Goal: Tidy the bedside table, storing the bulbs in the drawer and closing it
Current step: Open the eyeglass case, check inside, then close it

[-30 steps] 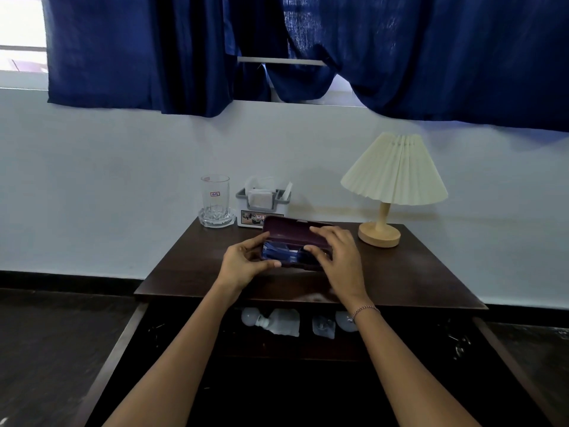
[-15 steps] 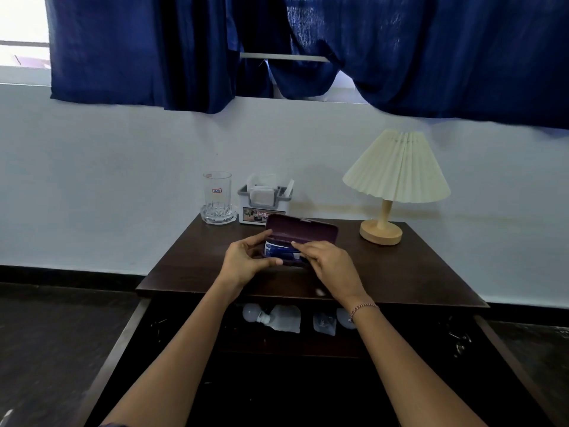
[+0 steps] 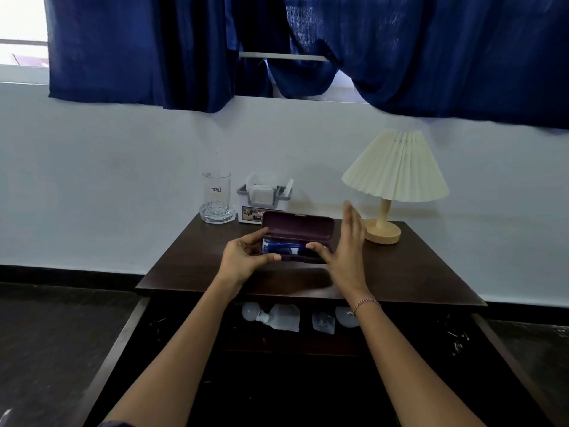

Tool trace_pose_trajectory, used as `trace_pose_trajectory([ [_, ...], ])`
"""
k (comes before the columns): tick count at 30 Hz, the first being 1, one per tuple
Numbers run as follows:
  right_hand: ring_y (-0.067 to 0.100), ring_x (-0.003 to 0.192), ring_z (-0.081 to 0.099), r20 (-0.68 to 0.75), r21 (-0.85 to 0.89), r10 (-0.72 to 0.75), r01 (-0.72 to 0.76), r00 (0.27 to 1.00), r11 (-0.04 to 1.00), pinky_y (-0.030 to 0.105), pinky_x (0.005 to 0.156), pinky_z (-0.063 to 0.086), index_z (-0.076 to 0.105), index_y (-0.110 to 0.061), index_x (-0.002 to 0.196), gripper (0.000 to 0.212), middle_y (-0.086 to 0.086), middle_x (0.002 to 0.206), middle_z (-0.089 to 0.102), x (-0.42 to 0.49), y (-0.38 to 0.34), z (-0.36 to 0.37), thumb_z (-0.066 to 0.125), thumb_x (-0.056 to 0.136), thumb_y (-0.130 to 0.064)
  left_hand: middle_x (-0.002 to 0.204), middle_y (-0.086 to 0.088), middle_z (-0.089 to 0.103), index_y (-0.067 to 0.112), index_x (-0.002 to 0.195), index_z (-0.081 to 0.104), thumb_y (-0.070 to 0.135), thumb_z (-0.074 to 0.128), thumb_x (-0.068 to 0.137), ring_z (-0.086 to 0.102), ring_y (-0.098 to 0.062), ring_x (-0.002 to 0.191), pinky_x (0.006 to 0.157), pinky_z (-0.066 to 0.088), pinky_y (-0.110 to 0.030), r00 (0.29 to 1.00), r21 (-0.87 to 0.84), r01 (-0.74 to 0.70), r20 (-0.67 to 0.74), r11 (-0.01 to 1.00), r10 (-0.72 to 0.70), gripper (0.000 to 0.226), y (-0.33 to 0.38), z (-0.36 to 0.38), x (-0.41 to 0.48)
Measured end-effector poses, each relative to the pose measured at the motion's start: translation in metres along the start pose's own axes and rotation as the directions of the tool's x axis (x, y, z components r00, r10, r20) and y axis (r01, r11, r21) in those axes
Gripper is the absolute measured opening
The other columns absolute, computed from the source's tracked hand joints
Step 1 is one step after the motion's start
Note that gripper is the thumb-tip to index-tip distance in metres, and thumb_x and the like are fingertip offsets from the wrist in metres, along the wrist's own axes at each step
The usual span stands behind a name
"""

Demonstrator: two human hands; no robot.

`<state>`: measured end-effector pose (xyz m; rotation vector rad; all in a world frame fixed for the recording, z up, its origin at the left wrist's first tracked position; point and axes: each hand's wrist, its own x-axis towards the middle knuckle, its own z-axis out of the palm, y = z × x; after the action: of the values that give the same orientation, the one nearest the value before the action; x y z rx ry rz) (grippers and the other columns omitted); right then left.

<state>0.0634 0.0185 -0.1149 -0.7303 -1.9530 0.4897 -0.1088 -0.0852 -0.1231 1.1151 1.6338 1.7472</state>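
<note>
A dark purple case (image 3: 297, 229) lies on the bedside table (image 3: 415, 272) with its lid up; something blue (image 3: 278, 246) shows inside. My left hand (image 3: 243, 257) holds the case's left end between thumb and fingers. My right hand (image 3: 345, 245) is at the case's right end, fingers straight and pointing up, thumb near the blue contents. Below the tabletop the drawer (image 3: 129, 331) stands pulled out. White bulbs (image 3: 271, 315) lie at its back, and another bulb (image 3: 341, 315) sits partly behind my right wrist.
At the back of the table stand a clear glass (image 3: 217, 195) on a glass coaster, a grey and white holder (image 3: 264, 201) with white items, and a lamp (image 3: 395, 171) with a pleated cream shade on the right. A white wall and blue curtains (image 3: 400, 57) are behind.
My right hand has lifted off the case's contents and spread its fingers upward at the case's right end. The left hand keeps its hold. The lid stays up.
</note>
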Motion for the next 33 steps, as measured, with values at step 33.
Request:
trace_pose_trajectory([
  [33, 0.017, 0.127, 0.047, 0.379, 0.359, 0.257, -0.397, 0.889, 0.845, 0.033, 0.106, 0.041, 0.019, -0.012, 0.146, 0.105, -0.004, 0.143, 0.038, -0.021, 0.028, -0.033, 0.081, 0.061, -0.001, 0.103, -0.011, 0.070, 0.010, 0.130, 0.052, -0.010, 0.076, 0.062, 0.066, -0.019, 0.094, 0.085, 0.055, -0.022, 0.989, -0.049, 0.025, 0.145, 0.999, -0.017, 0.075, 0.001, -0.002, 0.003],
])
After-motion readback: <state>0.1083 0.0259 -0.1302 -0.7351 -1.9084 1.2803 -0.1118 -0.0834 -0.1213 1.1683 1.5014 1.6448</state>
